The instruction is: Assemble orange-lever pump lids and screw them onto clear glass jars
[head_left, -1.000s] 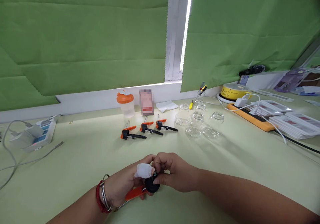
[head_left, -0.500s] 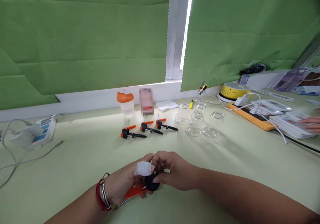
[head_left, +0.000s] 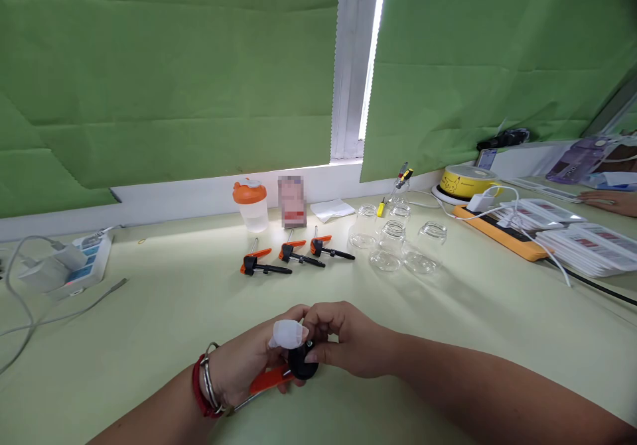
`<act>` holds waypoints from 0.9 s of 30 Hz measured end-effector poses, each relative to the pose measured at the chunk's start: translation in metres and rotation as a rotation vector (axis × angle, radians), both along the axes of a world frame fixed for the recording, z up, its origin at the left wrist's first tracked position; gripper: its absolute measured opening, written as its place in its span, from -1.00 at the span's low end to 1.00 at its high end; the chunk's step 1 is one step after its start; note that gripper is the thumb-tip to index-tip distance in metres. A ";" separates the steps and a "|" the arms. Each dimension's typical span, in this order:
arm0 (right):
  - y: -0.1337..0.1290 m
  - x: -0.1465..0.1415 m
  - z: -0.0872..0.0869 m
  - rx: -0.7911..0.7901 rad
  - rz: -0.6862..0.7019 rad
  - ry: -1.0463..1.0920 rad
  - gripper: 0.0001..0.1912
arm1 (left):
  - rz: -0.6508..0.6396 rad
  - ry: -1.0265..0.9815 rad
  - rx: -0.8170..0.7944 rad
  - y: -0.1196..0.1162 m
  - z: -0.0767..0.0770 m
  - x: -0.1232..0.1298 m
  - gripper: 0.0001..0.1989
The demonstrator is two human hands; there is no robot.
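Note:
Low in the centre, my left hand is closed round a black-and-orange crank-like part with a metal rod. Its orange arm slants down to the left, and its round black head points up. White wrapping covers my left thumb. From the other side my right hand pinches the black head, with the thumb on its rim beside a small metal tip. The curled right fingers hide what lies between them. Beyond my hands, three similar black-and-orange parts lie in a row.
Several clear glass jars stand right of the row, one holding screwdrivers. An orange-lidded cup is behind. Power strips and an orange one flank the table, with cables. Another person's hand rests near white stacked panels.
My hands and the part in them stay almost still. At the far right, the other person's hand has moved back from the stacked white panels.

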State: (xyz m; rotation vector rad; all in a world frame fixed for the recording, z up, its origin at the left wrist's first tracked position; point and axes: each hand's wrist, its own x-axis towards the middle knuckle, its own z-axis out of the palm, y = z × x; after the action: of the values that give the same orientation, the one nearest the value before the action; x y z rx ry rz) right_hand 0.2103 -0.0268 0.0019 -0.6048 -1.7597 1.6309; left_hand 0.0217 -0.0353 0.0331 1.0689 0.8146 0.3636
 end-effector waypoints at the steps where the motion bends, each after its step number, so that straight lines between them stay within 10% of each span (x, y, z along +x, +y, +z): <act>1: 0.000 0.000 0.000 0.002 -0.002 0.004 -0.83 | -0.003 0.001 -0.001 0.000 0.000 0.000 -0.62; 27: 0.000 -0.001 0.002 -0.016 -0.019 -0.007 -0.84 | -0.010 -0.023 0.004 0.001 -0.003 -0.001 -0.59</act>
State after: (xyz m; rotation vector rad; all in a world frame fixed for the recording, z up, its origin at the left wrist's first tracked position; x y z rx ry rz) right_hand 0.2092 -0.0266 0.0038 -0.6340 -1.7426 1.6332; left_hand 0.0207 -0.0342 0.0305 1.0705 0.7887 0.3687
